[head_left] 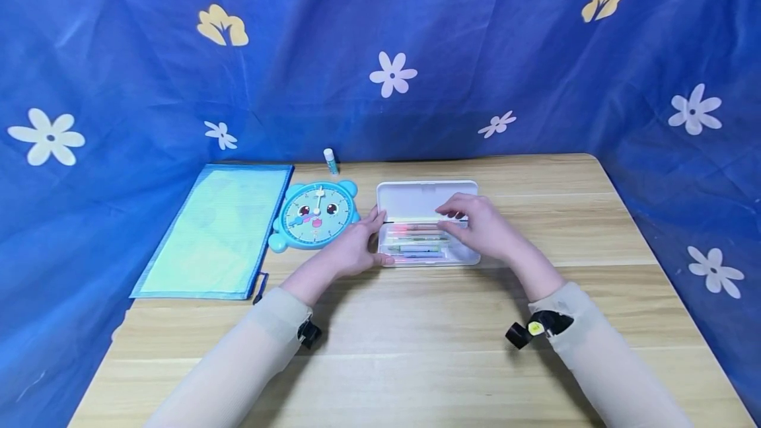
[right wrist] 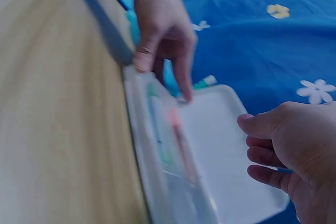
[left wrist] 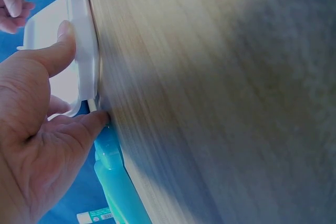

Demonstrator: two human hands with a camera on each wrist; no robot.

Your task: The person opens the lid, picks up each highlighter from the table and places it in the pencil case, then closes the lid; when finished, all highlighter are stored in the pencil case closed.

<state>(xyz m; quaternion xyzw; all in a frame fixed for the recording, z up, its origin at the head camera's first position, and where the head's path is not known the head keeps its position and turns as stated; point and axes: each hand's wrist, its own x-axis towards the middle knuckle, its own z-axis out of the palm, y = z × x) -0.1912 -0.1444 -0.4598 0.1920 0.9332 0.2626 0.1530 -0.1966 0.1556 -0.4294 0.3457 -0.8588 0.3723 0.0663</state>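
Observation:
A white pencil case (head_left: 466,255) lies with its lid (head_left: 410,198) raised, and several pens (head_left: 416,240) in pinkish, green and bluish tones are inside. At the case's left end, my left hand (head_left: 355,243) grips it, thumb on the front corner and fingers behind. In the left wrist view, the thumb (left wrist: 65,38) rests on the case's white wall (left wrist: 86,45). My right hand (head_left: 478,222) hovers over the right part of the case, fingers loosely bent with nothing between them. The right wrist view shows this hand (right wrist: 299,145) close by the lid (right wrist: 226,145).
A blue bear-shaped toy clock (head_left: 315,216) sits left of the case, close to my left hand. Beyond it, a glue stick (head_left: 331,162) stands near the table's back edge. A blue-edged zip folder (head_left: 214,233) lies at the far left on the wooden table (head_left: 416,355).

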